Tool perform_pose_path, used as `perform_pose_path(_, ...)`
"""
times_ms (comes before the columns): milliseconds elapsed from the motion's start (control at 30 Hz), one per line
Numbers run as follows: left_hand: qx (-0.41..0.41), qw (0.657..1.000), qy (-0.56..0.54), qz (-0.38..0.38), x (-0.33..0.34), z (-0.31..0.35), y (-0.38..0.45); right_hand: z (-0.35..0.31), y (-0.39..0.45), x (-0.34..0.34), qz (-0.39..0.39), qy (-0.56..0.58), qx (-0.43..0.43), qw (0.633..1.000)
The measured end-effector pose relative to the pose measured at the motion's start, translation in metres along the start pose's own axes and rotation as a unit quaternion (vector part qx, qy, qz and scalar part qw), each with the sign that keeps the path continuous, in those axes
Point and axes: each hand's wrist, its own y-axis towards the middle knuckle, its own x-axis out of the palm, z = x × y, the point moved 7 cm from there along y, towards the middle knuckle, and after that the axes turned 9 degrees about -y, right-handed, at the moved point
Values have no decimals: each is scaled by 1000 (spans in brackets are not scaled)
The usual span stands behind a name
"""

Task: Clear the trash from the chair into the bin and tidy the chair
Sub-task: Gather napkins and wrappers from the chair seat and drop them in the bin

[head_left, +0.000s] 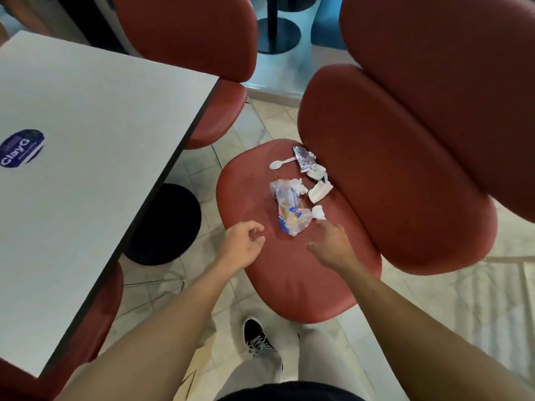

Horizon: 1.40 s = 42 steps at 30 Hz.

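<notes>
- No bin shows anywhere in the head view. The red chair [289,273] is seen whole at the seat, but its backrest [390,169] covers the seat's far edge and hides part of the litter lying against it.
- A second red backrest at 1 o'clock runs off the top and right edges; another red chair [185,36] at 12 o'clock is half tucked behind the grey table [95,157], which is cut by the left edge.
- The print on the clear plastic wrapper [289,206] is too blurred to read.
- The left hand [241,243] hovers over the seat's near-left edge, fingers loosely curled, thumb and forefinger apart, holding nothing.
- The right hand [333,244] is stretched out above the seat, fingers relaxed and spread, grasping nothing; whether a fingertip touches the wrapper cannot be told.
- The trash sits mid-seat, toward 12 o'clock from both hands. The wrapper is nearest, its lower end between the hands and just beside the right fingertips.
- A small crumpled tissue [318,212] lies at 12 o'clock of the right hand, close by.
- Farther off, against the backrest: a folded white napkin [318,191], another white wad [317,171], a crumpled foil piece [304,159], and a white plastic spoon [279,163] to the foil's left.
</notes>
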Motion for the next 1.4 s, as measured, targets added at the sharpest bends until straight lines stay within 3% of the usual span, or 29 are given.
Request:
perform_pose_path(333,-10,998,51,-42,63,62,128,19,121,-15,-63,54,-8,997)
perform_pose_path(533,19,982,161,-99,112,74,209,53,194,14,-91,22,-13,996)
perform_pose_path(767,23,944,275,-180,180,51,283,94,256,71,-140,-43,-26,989)
perform_pose_path(1000,-1,892,390,-229,209,11,301,100,269,91,-102,-46,-55,992)
perform_pose_path(1167,22,925,335,-179,207,12,298,100,273,92,-68,-15,-34,997)
perform_pose_path(1400,1,987,135,-91,176,37,260,102,242,56,-27,7,-4,1000)
